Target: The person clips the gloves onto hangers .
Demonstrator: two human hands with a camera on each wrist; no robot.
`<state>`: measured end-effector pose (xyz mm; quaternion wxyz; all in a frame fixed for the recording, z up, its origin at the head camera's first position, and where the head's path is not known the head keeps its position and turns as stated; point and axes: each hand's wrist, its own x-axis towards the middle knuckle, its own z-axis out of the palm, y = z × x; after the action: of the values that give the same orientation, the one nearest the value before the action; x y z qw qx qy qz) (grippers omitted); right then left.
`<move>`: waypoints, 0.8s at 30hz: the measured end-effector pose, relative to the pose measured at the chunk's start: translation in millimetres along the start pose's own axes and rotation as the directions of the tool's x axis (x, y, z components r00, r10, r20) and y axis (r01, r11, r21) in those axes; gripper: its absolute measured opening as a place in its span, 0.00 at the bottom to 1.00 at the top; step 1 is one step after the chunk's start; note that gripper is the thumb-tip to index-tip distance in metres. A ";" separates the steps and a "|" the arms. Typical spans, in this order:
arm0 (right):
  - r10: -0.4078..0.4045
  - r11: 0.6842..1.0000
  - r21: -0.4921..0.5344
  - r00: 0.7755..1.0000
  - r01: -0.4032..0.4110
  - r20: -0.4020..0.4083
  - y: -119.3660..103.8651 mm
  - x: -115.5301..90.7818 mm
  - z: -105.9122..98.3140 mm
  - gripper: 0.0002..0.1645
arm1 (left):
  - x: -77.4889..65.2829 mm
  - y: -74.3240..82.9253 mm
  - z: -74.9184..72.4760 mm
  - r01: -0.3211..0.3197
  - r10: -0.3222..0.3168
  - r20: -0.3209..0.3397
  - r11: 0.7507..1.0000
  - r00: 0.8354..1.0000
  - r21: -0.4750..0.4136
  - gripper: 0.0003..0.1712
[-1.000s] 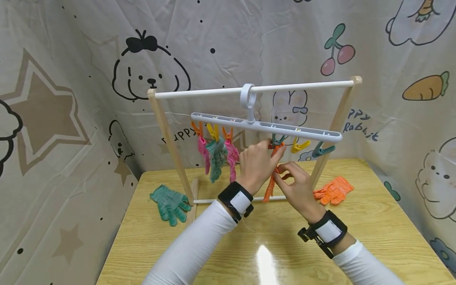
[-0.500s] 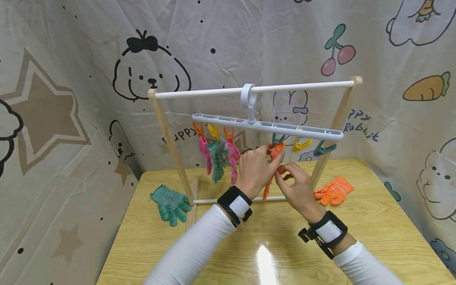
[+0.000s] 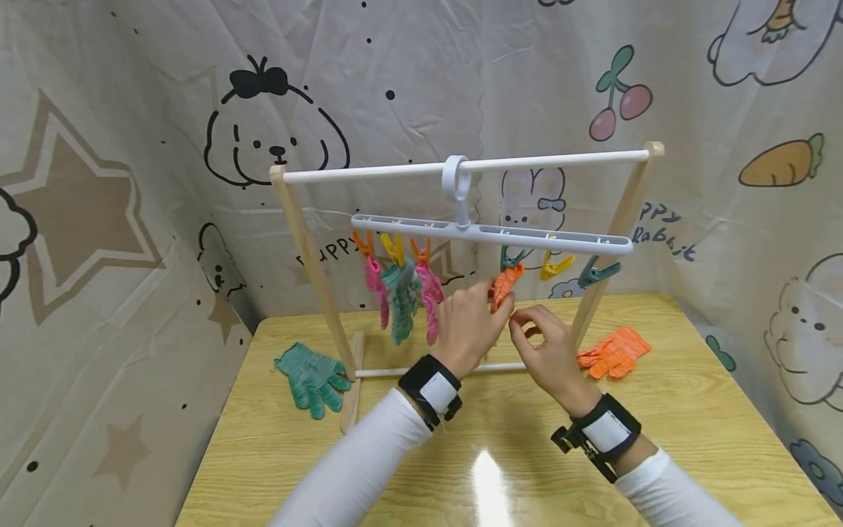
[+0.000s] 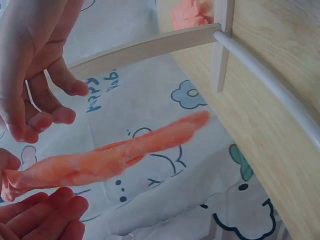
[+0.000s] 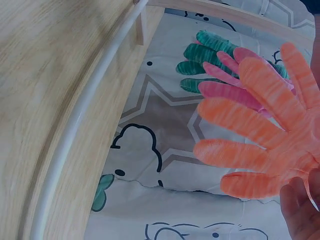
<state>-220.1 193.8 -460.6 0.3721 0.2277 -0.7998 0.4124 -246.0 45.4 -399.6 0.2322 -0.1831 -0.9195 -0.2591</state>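
An orange glove [image 3: 507, 283] hangs from a teal clothespin [image 3: 511, 258] on the grey hanger [image 3: 540, 237]. My left hand [image 3: 470, 329] pinches this glove between thumb and fingers. Close to its right side, my right hand [image 3: 549, 355] has thumb and index bent into a ring. The left wrist view gives the glove [image 4: 130, 155] edge-on, with the right hand [image 4: 35, 75] apart from its visible part, fingers loosely bent. Seen broadside in the right wrist view, the glove [image 5: 280, 135] has its fingers spread, and right fingertips [image 5: 295, 205] overlap its edge.
Pink [image 3: 429, 293] and green [image 3: 402, 296] gloves hang from clips at the left. A yellow clip [image 3: 555, 266] and a teal clip [image 3: 598, 272] hang at the right. A wooden rack [image 3: 306, 271] carries the hanger. A green glove [image 3: 312, 379] and orange glove [image 3: 615, 353] lie on the table.
My left hand has shifted slightly down and left, drawing the orange glove's lower part with it. A small gap now shows between the right fingertips and the left thumb. The hanger has levelled slightly.
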 end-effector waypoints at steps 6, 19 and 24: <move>0.025 1.000 -0.009 0.999 -0.024 0.036 1.2 -6.2 0.5 0.05 | -7.8 -7.5 4.2 -0.011 0.010 -0.016 1.000 1.000 -0.015 0.15; 0.111 0.993 -0.061 0.988 -0.105 0.103 -0.2 -24.3 2.0 0.03 | -29.8 -22.3 14.1 0.050 -0.049 0.023 0.999 0.999 -0.018 0.22; 0.142 0.989 -0.069 0.982 -0.134 0.128 -0.7 -31.5 2.5 0.05 | -40.8 -30.0 20.1 0.053 -0.052 0.022 0.997 0.998 -0.048 0.21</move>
<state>-201.1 193.2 -485.8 0.2953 0.1874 -0.8487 0.3966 -232.7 23.9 -447.8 0.2114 -0.1672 -0.9198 -0.2853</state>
